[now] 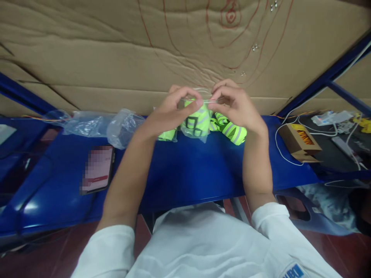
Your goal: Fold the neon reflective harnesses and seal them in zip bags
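Observation:
Between my hands hangs a clear plastic bag (199, 134) with a folded neon-yellow strap bundle (203, 117) inside; grey stripes and black buckles show through. My left hand (176, 104) pinches the left side of the bag's top edge between thumb and fingers. On the other side of that edge, my right hand (232, 101) is closed in a pinch as well. Behind my right wrist lies a loose neon-yellow striped strap bundle (234, 133). Another yellow bundle (168, 135) is partly hidden by my left hand.
Crumpled clear plastic bags (123, 125) lie on the blue table (185, 173) at left, near a phone (98, 168). An open cardboard box (301, 141) stands at right beside white cables. A cardboard wall (101, 69) rises behind, and part of another person (333, 200) shows at lower right.

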The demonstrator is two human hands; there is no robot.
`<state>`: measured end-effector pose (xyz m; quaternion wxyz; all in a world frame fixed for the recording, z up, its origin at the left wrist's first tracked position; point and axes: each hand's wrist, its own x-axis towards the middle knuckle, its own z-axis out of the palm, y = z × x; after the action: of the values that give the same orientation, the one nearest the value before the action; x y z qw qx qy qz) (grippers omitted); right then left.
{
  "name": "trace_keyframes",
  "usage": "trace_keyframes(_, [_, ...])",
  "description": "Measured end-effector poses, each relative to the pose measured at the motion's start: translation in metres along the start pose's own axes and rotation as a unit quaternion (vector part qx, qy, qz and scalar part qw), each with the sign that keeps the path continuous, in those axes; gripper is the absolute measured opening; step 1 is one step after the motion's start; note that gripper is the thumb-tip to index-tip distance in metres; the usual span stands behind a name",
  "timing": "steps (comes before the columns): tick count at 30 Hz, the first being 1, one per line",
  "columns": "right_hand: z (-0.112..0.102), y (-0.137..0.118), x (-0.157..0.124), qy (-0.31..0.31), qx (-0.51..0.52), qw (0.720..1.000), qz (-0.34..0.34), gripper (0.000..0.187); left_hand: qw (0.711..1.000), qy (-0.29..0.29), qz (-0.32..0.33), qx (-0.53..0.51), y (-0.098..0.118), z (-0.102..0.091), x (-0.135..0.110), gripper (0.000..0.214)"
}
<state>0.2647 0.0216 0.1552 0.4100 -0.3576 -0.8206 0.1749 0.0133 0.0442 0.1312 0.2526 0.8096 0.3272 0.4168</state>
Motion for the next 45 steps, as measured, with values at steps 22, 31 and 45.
trace_keyframes(22, [0.103,-0.019,-0.121,-0.081,0.265,0.947,0.162,0.055,0.991,0.018,0.071,0.111,0.056,0.023,-0.166,0.021])
trace_keyframes(31, [0.108,-0.063,-0.163,0.089,0.068,0.990,0.088,0.038,0.956,0.140,-0.215,-0.143,0.051,0.061,-0.218,0.038])
trace_keyframes(45, [0.094,-0.046,-0.148,-0.025,0.213,0.940,0.264,0.036,0.874,0.207,-0.333,-0.288,0.031,0.061,-0.199,0.039])
